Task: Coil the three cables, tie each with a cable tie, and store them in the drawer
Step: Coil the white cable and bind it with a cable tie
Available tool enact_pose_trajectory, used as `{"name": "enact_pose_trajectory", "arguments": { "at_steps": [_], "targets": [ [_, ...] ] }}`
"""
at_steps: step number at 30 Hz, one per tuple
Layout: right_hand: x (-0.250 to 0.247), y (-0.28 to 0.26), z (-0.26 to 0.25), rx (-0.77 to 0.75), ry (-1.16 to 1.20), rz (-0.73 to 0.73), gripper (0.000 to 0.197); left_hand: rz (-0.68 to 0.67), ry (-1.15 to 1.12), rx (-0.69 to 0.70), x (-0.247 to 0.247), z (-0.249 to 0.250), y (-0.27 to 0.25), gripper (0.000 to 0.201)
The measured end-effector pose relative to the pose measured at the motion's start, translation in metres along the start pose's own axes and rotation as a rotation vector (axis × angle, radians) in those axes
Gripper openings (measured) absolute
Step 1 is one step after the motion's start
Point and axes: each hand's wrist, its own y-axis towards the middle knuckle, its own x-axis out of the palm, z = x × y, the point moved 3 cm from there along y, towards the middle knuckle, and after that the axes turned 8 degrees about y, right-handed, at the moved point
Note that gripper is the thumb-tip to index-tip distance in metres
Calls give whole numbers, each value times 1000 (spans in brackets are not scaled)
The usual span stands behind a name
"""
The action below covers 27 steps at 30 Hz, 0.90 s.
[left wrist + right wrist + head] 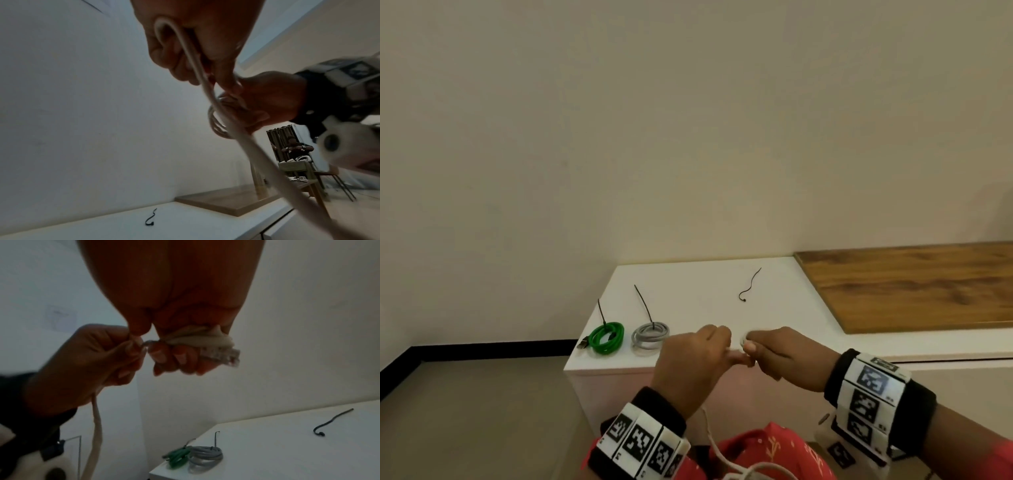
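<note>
A green coiled cable [607, 337] and a grey coiled cable [650, 335], each with a black tie standing up from it, lie at the left front of the white cabinet top [698, 284]. A loose black cable tie [749, 286] lies farther back. My right hand [774, 353] grips a small coil of white cable [205, 340] in front of the cabinet's front edge. My left hand [695, 356] pinches the same cable [205, 84] right beside the coil. Its free length hangs down towards my lap [714, 442].
A wooden board [914, 287] covers the right part of the cabinet top. A dark gap line [945, 359] runs under the top at the front right. A wall stands behind; floor lies to the left. A seated person [296, 148] shows far off.
</note>
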Motion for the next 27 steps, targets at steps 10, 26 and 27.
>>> {"name": "enact_pose_trajectory", "arguments": {
  "at_steps": [10, 26, 27],
  "targets": [
    [-8, -4, -5, 178, 1109, -87, 40, -184, -1231, -708, 18, -27, -1, 35],
    [-40, 2, -9, -127, 1624, 468, 27, -512, -902, -474, 42, 36, -51, 30],
    [-40, 2, -7, -150, 1532, 516, 28, -562, -810, -429, 41, 41, -52, 33]
  ]
}}
